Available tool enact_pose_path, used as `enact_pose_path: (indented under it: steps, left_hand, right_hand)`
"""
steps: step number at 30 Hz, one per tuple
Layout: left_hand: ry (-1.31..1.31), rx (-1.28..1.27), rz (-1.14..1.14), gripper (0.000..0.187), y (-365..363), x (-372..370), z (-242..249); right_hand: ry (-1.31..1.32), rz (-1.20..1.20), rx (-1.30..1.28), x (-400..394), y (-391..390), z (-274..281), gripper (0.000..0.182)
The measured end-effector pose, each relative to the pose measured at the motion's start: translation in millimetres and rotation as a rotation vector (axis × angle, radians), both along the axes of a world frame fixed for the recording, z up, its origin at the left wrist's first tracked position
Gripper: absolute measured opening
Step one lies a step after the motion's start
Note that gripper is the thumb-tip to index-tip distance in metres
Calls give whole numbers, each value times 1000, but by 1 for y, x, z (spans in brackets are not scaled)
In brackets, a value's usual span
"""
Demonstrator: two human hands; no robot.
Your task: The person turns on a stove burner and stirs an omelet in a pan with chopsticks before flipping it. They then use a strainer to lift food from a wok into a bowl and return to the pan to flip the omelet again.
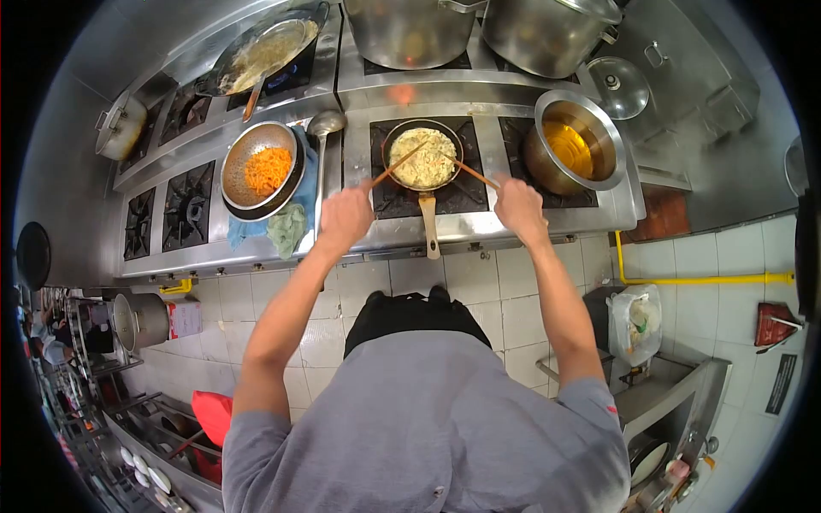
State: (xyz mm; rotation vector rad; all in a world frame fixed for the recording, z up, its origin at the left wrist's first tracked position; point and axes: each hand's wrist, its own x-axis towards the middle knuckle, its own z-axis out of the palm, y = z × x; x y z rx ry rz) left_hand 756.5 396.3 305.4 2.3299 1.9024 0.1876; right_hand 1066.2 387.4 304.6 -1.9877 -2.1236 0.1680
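Observation:
A frying pan [429, 224] with a pale wooden handle sits on a burner in front of me, its handle pointing toward me. A yellowish egg mixture [422, 160] with small green and orange bits fills it. My left hand [346, 219] is closed around a wooden chopstick [397, 165], whose tip reaches into the egg from the left. From the right side, a second wooden chopstick [476, 173] slants into the pan, gripped in my closed right hand [520, 208]. Neither hand touches the pan handle.
On the left, a perforated metal bowl [235, 175] of shredded orange food [268, 171] stands near a ladle [326, 125] and cloths [287, 229]. A pot of yellow oil [605, 137] is at right. Behind are stockpots [409, 34] and a wok [219, 73] over a blue flame.

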Motion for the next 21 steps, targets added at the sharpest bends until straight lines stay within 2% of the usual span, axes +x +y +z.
enact_pose_path:
  steps: [2, 5, 8, 11, 14, 17, 21]
  left_hand:
    - [54, 141, -111, 19, 19, -3, 2]
    - [190, 117, -230, 15, 40, 4, -3]
    - [233, 84, -272, 15, 44, 1, 3]
    - [231, 46, -253, 16, 45, -7, 20]
    - [214, 87, -219, 17, 63, -7, 30]
    - [240, 97, -245, 18, 79, 5, 17]
    - [242, 55, -308, 16, 86, 2, 11]
  right_hand:
    - [-53, 59, 30, -13, 16, 9, 17]
    - [-170, 114, 100, -36, 33, 5, 11]
    - [-289, 127, 71, -44, 44, -1, 13]
    - [-307, 85, -84, -48, 47, 16, 11]
    - [-244, 75, 42, -59, 51, 34, 11]
    - [-231, 112, 158, -72, 70, 14, 11]
    - [-312, 55, 63, -76, 79, 8, 11]
